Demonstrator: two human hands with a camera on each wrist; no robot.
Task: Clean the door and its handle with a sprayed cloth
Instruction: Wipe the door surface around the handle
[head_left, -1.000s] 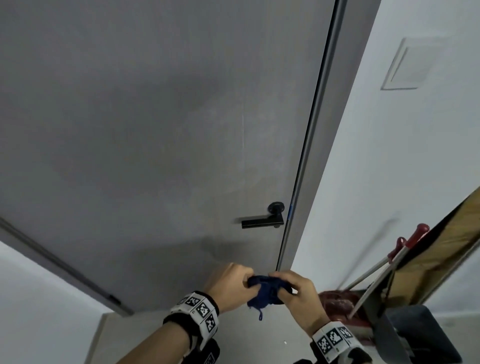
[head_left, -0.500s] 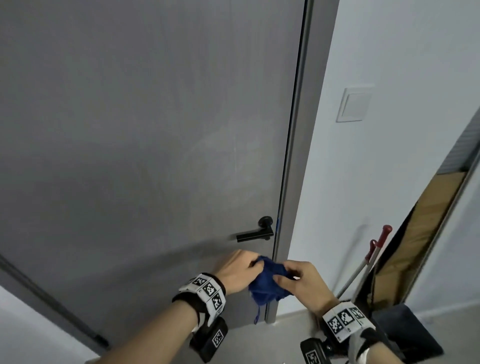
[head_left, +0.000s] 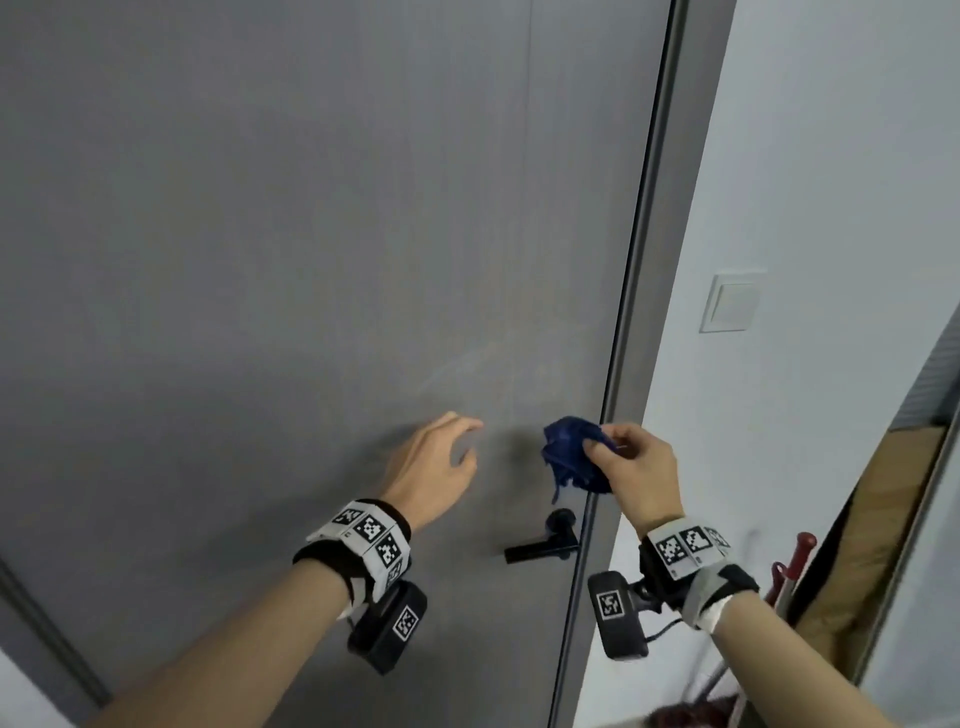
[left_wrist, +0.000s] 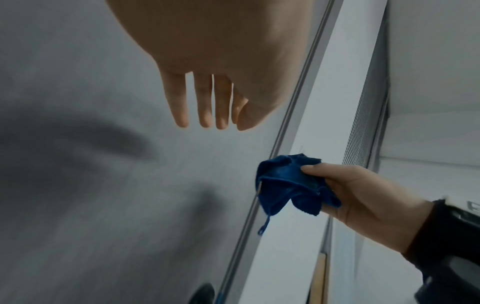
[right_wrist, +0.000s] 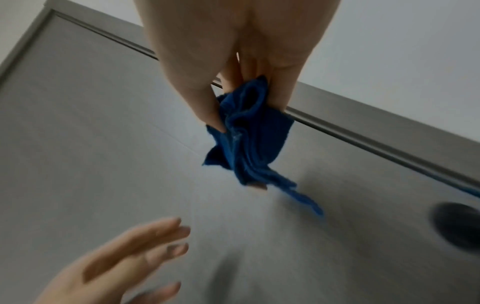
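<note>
Right hand (head_left: 636, 470) pinches crumpled dark-blue microfibre cloth (head_left: 571, 454) above black lever door handle (head_left: 543, 543); left hand (head_left: 434, 467) spread loose, holding nothing, near grey door (head_left: 311, 234)

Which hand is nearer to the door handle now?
Right. The right hand, holding the blue cloth, is just above the door handle; the left hand is further left.

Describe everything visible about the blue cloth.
The small dark blue terry-looking cloth is bunched into a loose wad, with a thin loop tag dangling from its lower edge. The right hand pinches it between thumb and fingers, and nothing else holds it. It hangs before the grey door, near the latch edge and above the black lever handle. Whether it touches the door is unclear. The left hand is apart from it.
</note>
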